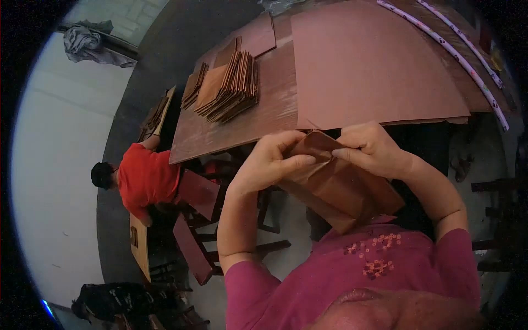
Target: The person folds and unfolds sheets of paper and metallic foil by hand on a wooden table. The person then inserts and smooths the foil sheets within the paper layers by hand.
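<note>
A brown paper bag (pixel 346 195) is held up against my chest, just off the table's near edge, with creased folds at its top end. My left hand (pixel 275 162) pinches one top corner between thumb and fingers. On the other side of the same end, my right hand (pixel 371 147) is closed with its thumb pressed on the folded paper. Between the two thumbs the paper is bunched and partly opened out. Part of the bag's far side is hidden by my fingers.
On the table (pixel 275 71) stands a stack of folded brown bags (pixel 231 91). A large brown sheet (pixel 374 60) lies in front of me, with patterned strips (pixel 456 52) at right. A person in a red shirt (pixel 146 173) sits at left near stools (pixel 201 192).
</note>
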The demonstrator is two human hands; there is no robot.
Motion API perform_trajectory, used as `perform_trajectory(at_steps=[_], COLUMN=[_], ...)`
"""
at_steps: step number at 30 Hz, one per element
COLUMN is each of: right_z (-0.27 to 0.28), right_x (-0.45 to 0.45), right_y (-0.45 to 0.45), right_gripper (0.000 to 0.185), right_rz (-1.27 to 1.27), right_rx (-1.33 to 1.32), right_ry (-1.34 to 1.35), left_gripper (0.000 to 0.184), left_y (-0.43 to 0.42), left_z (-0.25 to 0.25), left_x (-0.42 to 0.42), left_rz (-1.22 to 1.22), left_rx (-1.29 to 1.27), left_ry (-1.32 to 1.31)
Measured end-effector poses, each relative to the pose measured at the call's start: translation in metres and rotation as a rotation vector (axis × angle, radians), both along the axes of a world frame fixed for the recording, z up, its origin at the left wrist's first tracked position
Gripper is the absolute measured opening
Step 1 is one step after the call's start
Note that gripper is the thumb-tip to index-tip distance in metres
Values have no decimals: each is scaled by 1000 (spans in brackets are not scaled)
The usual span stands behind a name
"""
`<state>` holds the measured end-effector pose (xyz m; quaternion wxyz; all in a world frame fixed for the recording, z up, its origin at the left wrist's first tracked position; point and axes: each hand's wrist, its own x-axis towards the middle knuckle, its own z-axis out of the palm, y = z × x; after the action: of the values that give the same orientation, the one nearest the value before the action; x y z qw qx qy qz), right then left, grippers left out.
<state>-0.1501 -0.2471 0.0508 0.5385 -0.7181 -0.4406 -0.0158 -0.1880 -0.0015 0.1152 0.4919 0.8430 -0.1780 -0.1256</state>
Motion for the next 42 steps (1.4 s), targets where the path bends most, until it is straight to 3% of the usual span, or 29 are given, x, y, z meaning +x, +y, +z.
perform_trajectory(at_steps=[2, 5, 8, 12, 16, 18, 19, 22, 25, 26, 28, 29, 30, 31, 35, 37, 38, 41, 42], right_z=[0, -1, -9, -21, -34, -36, -33, -47, -52, -52, -52, -60, -69, -70, -71, -87, -91, -90, -94], right_x=[2, 3, 10, 22, 35, 37, 37, 36, 29, 24, 8, 2, -5, -12, -38, -45, -48, -66, -76], right_y=[-1, 1, 3, 9, 0, -12, -19, -39, -67, -77, -95, -106, -118, -122, -146, -158, -166, -180, -186], right_gripper=[17, 17, 19, 21, 22, 21, 21, 22, 23, 23, 22, 22, 22, 22, 26, 29, 30, 30, 31], right_rz=[-12, 30, 89, 61, -30, -57, -94, -162, -287, -292, -383, -390, -448, -504, -659, -725, -710, -765, -812], right_rx=[-1, 46, -138, -55, -114, -142, -144, -117, -153, -153, -179, -180, -154, -128, -121, -131, -145, -146, -34], right_ry=[9, -17, 34, 171, 132, 108, 122, 104, 95, 97, 220, 221, 276, 332, 484, 467, 433, 493, 565], left_gripper=[23, 19, 18, 19, 26, 29, 30, 31, 33, 33, 34, 35, 35, 36, 39, 42, 44, 44, 43], left_y=[6, 17, 62, 91, 151, 178, 183, 200, 220, 226, 245, 262, 265, 265, 275, 278, 302, 326, 285], left_z=[-7, 20, 44, 116, 182, 194, 188, 144, 66, 41, -5, -30, -40, -46, -49, -45, -44, -55, -50], left_x=[-2, -7, -8, -12, 22, 45, 61, 122, 180, 193, 216, 228, 231, 230, 231, 234, 238, 245, 226], left_rz=[-51, -111, 87, 438, 751, 848, 763, 786, 711, 706, 731, 644, 631, 617, 526, 581, 664, 437, 594], left_rx=[-66, 250, 155, 116, 191, 360, 287, 561, 580, 743, 568, 718, 676, 634, 556, 536, 346, 54, -66], left_ry=[86, 53, -49, -150, -645, -1001, -1122, -1480, -1371, -1283, -784, -819, -693, -566, -608, -439, -214, -215, -123])
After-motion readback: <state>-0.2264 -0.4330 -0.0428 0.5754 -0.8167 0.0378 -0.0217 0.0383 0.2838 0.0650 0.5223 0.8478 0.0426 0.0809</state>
